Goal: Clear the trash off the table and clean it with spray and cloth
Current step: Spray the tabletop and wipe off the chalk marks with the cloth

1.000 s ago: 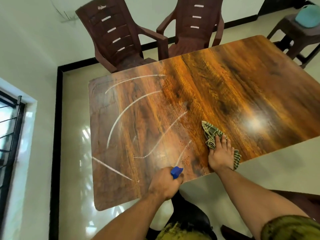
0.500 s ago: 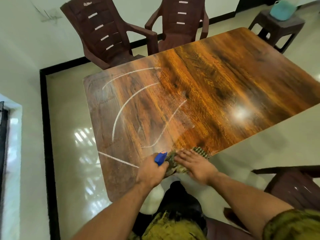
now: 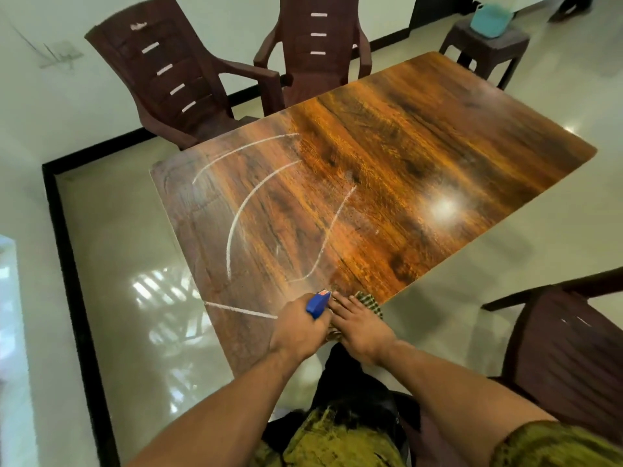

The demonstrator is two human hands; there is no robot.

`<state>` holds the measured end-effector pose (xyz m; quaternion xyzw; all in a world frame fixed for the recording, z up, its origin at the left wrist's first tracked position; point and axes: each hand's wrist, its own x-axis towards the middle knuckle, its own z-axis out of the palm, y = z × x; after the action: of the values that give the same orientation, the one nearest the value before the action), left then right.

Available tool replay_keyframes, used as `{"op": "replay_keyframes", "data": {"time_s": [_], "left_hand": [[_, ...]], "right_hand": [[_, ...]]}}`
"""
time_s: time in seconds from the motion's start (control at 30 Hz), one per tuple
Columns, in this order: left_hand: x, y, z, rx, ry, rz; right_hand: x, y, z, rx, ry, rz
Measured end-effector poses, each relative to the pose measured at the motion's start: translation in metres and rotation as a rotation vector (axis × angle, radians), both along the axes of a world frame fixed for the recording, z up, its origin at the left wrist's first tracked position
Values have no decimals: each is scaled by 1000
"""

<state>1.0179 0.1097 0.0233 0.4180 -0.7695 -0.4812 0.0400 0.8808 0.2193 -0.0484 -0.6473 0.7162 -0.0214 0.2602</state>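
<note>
Lying bunched under flat right hand — checked green cloth.

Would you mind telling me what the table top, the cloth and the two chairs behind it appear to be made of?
Table top: wood-grain, glossy, with a bright light glare; varnished wood or laminate, hard to tell. Cloth: soft woven fabric, checked green, crumpled under the right hand. Chairs: dark brown moulded plastic, by the slotted one-piece backs; dull sheen.

Broad tabletop lies open ahead; two chairs hem its far edge.
</note>
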Motion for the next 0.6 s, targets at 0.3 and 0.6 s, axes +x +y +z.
{"op": "replay_keyframes", "data": {"time_s": [0.3, 0.6], "left_hand": [[-43, -22, 0, -20, -51, 53], [-111, -76, -12, 2, -88, 115]], "right_hand": [[-42, -45, 2, 74, 94, -751], [-185, -122, -5, 101, 192, -838]]}}
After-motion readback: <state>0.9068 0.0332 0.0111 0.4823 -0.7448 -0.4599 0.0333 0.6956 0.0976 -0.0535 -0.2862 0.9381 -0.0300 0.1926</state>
